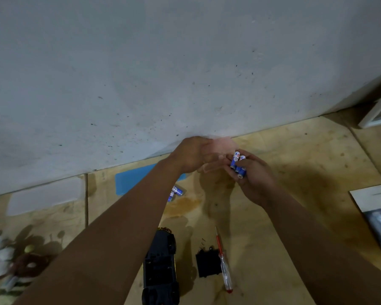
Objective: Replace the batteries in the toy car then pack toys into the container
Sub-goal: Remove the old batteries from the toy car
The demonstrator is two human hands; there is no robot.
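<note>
Where the pale, speckled wall (185, 62) meets the tan plywood floor (295, 172), both hands work above the boards. The dark plastic toy car (161, 267) lies belly-up near the floor's near edge, its battery bay open. A flat blue sheet (132, 179) lies at the wall's foot. The square black cover (207, 264) rests right of the car, touching a clear-handled, red-shafted screwdriver (222, 260). The right hand (254, 179) grips blue-and-white cylindrical batteries (239, 164). The left hand (191, 154) pinches their thin clear wrapping (216, 155). More wrapped batteries (175, 192) lie on the floor beside the blue sheet.
</note>
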